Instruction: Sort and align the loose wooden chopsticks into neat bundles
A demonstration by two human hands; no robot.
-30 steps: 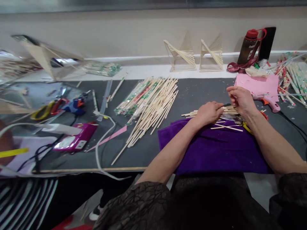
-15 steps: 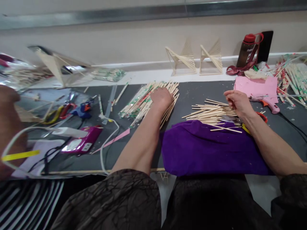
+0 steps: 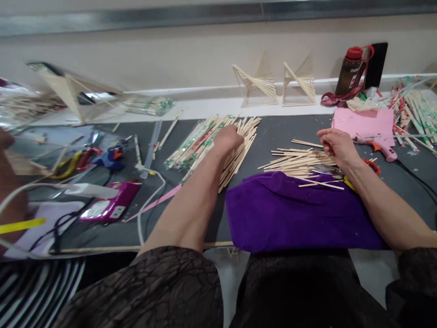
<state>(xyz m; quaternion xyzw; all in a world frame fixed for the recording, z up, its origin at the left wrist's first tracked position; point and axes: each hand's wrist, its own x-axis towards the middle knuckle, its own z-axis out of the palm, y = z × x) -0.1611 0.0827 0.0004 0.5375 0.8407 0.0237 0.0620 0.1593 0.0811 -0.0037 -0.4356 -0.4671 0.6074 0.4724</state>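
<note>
My left hand reaches down over a pile of bare wooden chopsticks. Its fingers are hidden behind the back of the hand, so its grip does not show. Chopsticks in printed wrappers lie just left of it. My right hand hovers by a second heap of loose chopsticks, thumb and fingers pinched together; anything between them is too small to make out. Scissors rest on that heap under the right wrist, partly covered. Close by on the right lies a pink glue gun.
A purple cloth covers the table's front edge. Two stick frames stand by the wall, left of a red-capped bottle. On the left are a white cable, a magenta pack, a blue glue gun and a co-worker's arm.
My left hand has shifted slightly left, and the bare chopsticks beneath it are more spread out and visible. My right hand stays almost still. The co-worker's arm has moved left.
</note>
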